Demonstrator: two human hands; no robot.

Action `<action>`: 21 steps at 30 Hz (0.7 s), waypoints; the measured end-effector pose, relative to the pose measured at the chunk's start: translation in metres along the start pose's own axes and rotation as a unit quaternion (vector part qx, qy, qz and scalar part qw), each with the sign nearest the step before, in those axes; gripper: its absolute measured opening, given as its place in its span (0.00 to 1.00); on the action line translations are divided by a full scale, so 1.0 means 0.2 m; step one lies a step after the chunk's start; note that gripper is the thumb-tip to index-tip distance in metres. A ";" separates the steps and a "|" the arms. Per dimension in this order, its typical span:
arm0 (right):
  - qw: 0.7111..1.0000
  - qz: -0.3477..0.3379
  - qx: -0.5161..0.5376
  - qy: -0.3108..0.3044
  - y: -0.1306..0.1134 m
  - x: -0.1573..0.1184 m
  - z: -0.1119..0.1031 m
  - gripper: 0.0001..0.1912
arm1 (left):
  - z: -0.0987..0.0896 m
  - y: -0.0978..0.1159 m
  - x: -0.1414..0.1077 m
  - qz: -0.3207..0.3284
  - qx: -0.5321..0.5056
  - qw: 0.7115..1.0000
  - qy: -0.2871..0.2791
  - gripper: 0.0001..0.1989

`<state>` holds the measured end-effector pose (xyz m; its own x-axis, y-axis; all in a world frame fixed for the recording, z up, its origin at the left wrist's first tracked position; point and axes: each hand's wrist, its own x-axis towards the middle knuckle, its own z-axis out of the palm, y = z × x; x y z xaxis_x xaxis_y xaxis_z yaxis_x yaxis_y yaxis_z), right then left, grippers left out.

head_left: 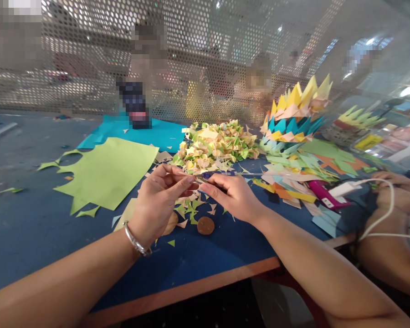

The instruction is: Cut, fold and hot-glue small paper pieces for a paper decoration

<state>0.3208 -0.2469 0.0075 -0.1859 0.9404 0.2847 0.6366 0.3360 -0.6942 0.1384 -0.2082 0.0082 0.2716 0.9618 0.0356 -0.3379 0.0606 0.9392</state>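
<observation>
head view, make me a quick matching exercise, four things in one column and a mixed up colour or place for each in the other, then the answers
Things
1. Bracelet
2. Round disc
3. Large jagged-edged sheet
4. Heap of small paper pieces

Colour or place
A. Light green all over
B. Piled just right of the turquoise sheet
C. Around the wrist of the left hand
D. Brown

Right pairs: 1-C, 2-D, 3-A, 4-B
</observation>
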 end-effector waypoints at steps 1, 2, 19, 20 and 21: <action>1.000 0.000 0.000 0.000 0.00 0.00 0.00 0.23 | 0.00 0.00 0.00 0.001 0.001 1.000 -0.001 0.13; 1.000 -0.001 -0.001 0.001 0.00 0.00 0.00 0.23 | 0.00 0.00 0.00 0.001 0.003 1.000 -0.001 0.13; 1.000 -0.001 -0.006 0.004 0.00 0.00 0.00 0.25 | -0.01 -0.01 -0.01 0.000 0.038 0.999 -0.036 0.13; 1.000 -0.003 -0.006 0.005 0.00 0.00 0.00 0.25 | 0.00 -0.01 -0.01 -0.001 0.037 0.999 -0.037 0.14; 1.000 -0.006 -0.007 0.006 0.00 0.00 0.00 0.24 | 0.00 -0.01 -0.01 -0.002 0.036 0.999 -0.038 0.14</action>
<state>0.3217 -0.2471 0.0072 -0.1844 0.9358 0.3005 0.6454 0.3459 -0.6810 0.1379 -0.2103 0.0060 0.3410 0.9385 0.0547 -0.2713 0.0426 0.9615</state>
